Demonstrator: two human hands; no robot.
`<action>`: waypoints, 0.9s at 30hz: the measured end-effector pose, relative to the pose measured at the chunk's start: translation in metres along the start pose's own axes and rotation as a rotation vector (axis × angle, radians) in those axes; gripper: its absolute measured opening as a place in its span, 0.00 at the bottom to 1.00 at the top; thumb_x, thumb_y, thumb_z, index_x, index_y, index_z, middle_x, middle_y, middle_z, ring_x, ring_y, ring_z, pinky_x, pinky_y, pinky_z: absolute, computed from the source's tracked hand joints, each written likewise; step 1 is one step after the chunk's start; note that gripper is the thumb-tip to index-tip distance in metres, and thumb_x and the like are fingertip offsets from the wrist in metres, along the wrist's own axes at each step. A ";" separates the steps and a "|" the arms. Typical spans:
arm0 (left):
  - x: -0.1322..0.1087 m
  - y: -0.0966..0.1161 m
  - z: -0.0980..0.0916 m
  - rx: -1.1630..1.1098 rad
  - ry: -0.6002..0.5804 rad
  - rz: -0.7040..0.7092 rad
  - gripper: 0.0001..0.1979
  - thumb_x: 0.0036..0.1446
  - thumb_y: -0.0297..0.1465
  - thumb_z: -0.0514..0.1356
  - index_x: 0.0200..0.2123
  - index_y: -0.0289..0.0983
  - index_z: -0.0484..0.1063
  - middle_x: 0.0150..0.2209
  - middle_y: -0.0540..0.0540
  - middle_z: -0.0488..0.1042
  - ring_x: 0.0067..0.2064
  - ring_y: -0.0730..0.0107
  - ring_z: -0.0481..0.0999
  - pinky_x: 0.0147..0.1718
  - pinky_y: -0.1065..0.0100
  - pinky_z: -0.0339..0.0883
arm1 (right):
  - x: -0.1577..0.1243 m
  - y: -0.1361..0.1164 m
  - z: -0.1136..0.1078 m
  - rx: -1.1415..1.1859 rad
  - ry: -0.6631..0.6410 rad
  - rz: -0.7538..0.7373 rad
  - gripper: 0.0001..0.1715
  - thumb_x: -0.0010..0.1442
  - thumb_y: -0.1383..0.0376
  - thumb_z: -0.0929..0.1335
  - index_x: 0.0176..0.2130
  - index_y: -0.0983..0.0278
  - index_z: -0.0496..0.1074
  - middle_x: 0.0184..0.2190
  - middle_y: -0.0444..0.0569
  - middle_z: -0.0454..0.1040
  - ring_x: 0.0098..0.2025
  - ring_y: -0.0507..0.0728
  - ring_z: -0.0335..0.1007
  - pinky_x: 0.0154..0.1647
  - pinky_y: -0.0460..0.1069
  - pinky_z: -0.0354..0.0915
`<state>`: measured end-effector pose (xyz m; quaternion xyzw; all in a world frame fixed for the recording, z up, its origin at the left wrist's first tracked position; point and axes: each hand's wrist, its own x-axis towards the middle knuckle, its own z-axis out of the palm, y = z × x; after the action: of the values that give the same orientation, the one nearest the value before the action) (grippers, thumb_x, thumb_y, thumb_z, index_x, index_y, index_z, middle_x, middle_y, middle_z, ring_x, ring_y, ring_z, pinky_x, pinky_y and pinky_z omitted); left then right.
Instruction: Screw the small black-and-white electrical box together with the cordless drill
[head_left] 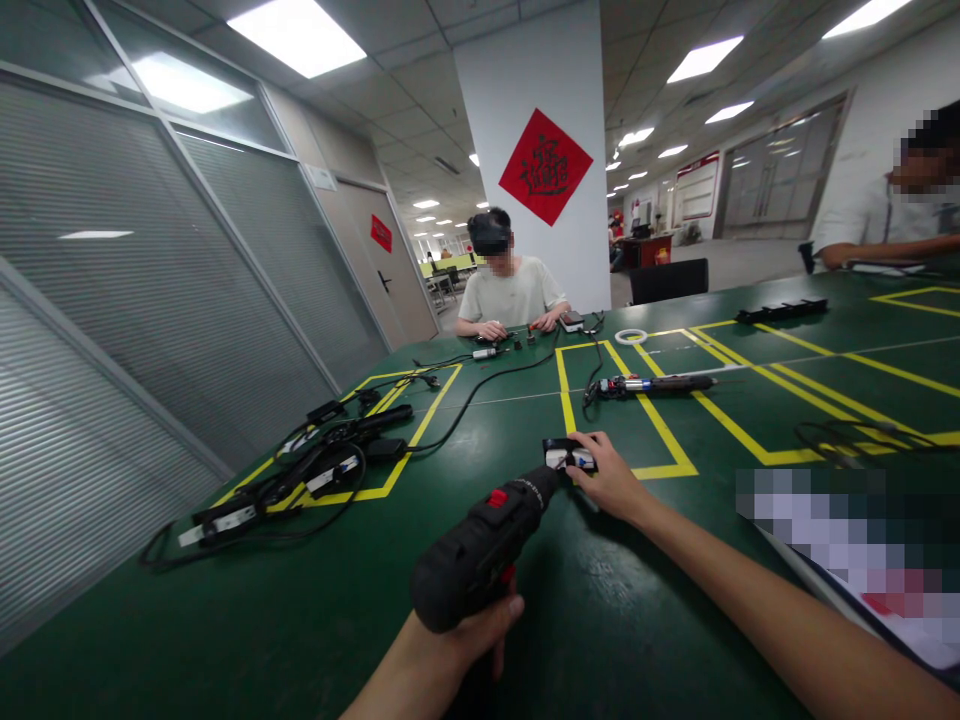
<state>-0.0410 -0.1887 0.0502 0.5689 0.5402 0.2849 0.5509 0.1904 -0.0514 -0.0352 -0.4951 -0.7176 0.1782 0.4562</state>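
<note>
A black cordless drill [480, 545] with red switches fills the lower middle of the head view. Around its handle my left hand [480, 640] is closed, partly hidden by the drill body. The chuck points forward and to the right, and its tip meets or nearly meets a small black-and-white part [559, 457] on the table. My right hand [604, 478] grips this part from the right, fingers over its top and side. A bit of blue shows on the part; the exact contact with the drill tip is too small to make out.
On the green table [480, 430], marked with yellow tape [667, 470], black devices with cables [330, 465] lie left. A slim tool [652, 385], tape roll [631, 337] and black strip [781, 311] lie beyond my right hand. One person [514, 290] sits opposite, another [870, 220] right.
</note>
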 end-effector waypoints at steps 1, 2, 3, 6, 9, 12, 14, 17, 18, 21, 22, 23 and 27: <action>-0.002 0.002 0.001 0.011 0.011 -0.006 0.19 0.45 0.42 0.63 0.36 0.34 0.68 0.23 0.51 0.68 0.19 0.76 0.65 0.21 0.71 0.59 | 0.000 0.000 0.000 -0.001 0.000 0.000 0.25 0.54 0.65 0.66 0.52 0.57 0.61 0.45 0.48 0.59 0.45 0.56 0.65 0.50 0.52 0.61; -0.003 0.004 0.002 0.029 0.026 -0.011 0.19 0.46 0.42 0.62 0.35 0.34 0.68 0.22 0.51 0.68 0.20 0.75 0.65 0.22 0.71 0.59 | 0.000 0.000 0.000 -0.003 0.002 0.000 0.26 0.54 0.65 0.66 0.52 0.58 0.61 0.45 0.48 0.59 0.45 0.56 0.65 0.50 0.52 0.60; -0.005 0.005 0.002 0.049 0.043 -0.021 0.18 0.46 0.43 0.61 0.35 0.34 0.68 0.21 0.52 0.67 0.21 0.75 0.65 0.23 0.71 0.59 | 0.001 0.001 0.000 -0.004 0.004 0.000 0.26 0.54 0.65 0.66 0.52 0.58 0.61 0.46 0.49 0.59 0.45 0.56 0.65 0.51 0.52 0.60; -0.007 0.007 0.004 0.083 0.066 -0.041 0.19 0.48 0.44 0.60 0.36 0.34 0.69 0.18 0.53 0.65 0.23 0.72 0.65 0.25 0.70 0.59 | 0.001 0.002 0.001 -0.008 0.005 0.001 0.26 0.53 0.65 0.66 0.52 0.59 0.61 0.46 0.49 0.60 0.46 0.56 0.64 0.51 0.52 0.60; -0.008 0.009 0.004 0.099 0.057 -0.029 0.20 0.48 0.44 0.59 0.38 0.34 0.68 0.17 0.53 0.65 0.22 0.72 0.65 0.25 0.70 0.57 | 0.001 0.003 0.002 -0.011 0.005 0.005 0.26 0.53 0.65 0.66 0.52 0.59 0.61 0.46 0.49 0.60 0.46 0.57 0.64 0.51 0.52 0.60; -0.011 0.013 0.005 0.122 0.059 -0.018 0.19 0.50 0.44 0.58 0.38 0.34 0.69 0.17 0.53 0.66 0.21 0.74 0.64 0.25 0.71 0.56 | 0.001 0.003 0.003 -0.013 0.006 0.007 0.26 0.53 0.65 0.66 0.52 0.59 0.61 0.46 0.49 0.59 0.46 0.57 0.64 0.51 0.53 0.60; -0.012 0.015 0.006 0.117 0.061 -0.021 0.19 0.50 0.44 0.57 0.39 0.34 0.69 0.17 0.52 0.67 0.21 0.73 0.65 0.23 0.71 0.56 | 0.000 0.003 0.002 -0.013 0.005 0.008 0.26 0.54 0.65 0.66 0.53 0.58 0.61 0.46 0.49 0.59 0.46 0.57 0.64 0.51 0.53 0.60; -0.013 0.015 0.006 0.091 0.059 -0.025 0.23 0.50 0.43 0.58 0.45 0.35 0.68 0.17 0.52 0.67 0.20 0.73 0.66 0.22 0.72 0.56 | 0.000 0.002 0.001 -0.012 0.003 0.012 0.26 0.54 0.65 0.66 0.53 0.58 0.61 0.46 0.49 0.59 0.46 0.57 0.65 0.51 0.53 0.61; -0.013 0.014 0.005 0.084 0.047 -0.018 0.24 0.50 0.43 0.58 0.47 0.35 0.67 0.16 0.53 0.67 0.20 0.73 0.65 0.22 0.71 0.57 | 0.000 0.002 0.000 -0.012 0.003 0.013 0.26 0.54 0.65 0.66 0.53 0.58 0.61 0.46 0.49 0.59 0.46 0.57 0.65 0.51 0.53 0.61; -0.013 0.013 0.005 0.074 -0.013 -0.005 0.25 0.50 0.42 0.58 0.50 0.35 0.67 0.18 0.51 0.69 0.20 0.73 0.65 0.23 0.71 0.59 | 0.001 0.002 0.000 -0.014 0.002 0.018 0.26 0.54 0.64 0.66 0.53 0.57 0.61 0.46 0.49 0.59 0.45 0.56 0.65 0.50 0.53 0.61; -0.013 0.013 0.005 0.066 -0.021 -0.008 0.25 0.50 0.42 0.59 0.50 0.36 0.66 0.21 0.49 0.71 0.21 0.74 0.65 0.24 0.71 0.60 | 0.001 0.002 0.000 -0.015 0.002 0.018 0.26 0.54 0.64 0.67 0.53 0.57 0.61 0.46 0.49 0.59 0.45 0.57 0.65 0.50 0.53 0.61; -0.013 0.014 0.005 0.053 -0.016 -0.008 0.26 0.49 0.42 0.59 0.51 0.36 0.66 0.25 0.47 0.73 0.21 0.74 0.65 0.24 0.70 0.61 | 0.001 0.002 0.001 -0.016 0.001 0.019 0.27 0.53 0.64 0.67 0.53 0.58 0.61 0.46 0.49 0.59 0.45 0.57 0.65 0.50 0.53 0.61; -0.013 0.016 0.007 0.026 0.032 0.012 0.30 0.47 0.43 0.61 0.53 0.39 0.63 0.38 0.43 0.74 0.21 0.77 0.64 0.24 0.70 0.62 | 0.001 0.001 0.001 -0.018 0.002 0.020 0.27 0.54 0.64 0.67 0.53 0.58 0.61 0.46 0.49 0.59 0.45 0.57 0.65 0.51 0.53 0.61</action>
<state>-0.0332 -0.1994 0.0674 0.5746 0.5490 0.2902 0.5332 0.1903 -0.0501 -0.0363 -0.5064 -0.7138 0.1760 0.4506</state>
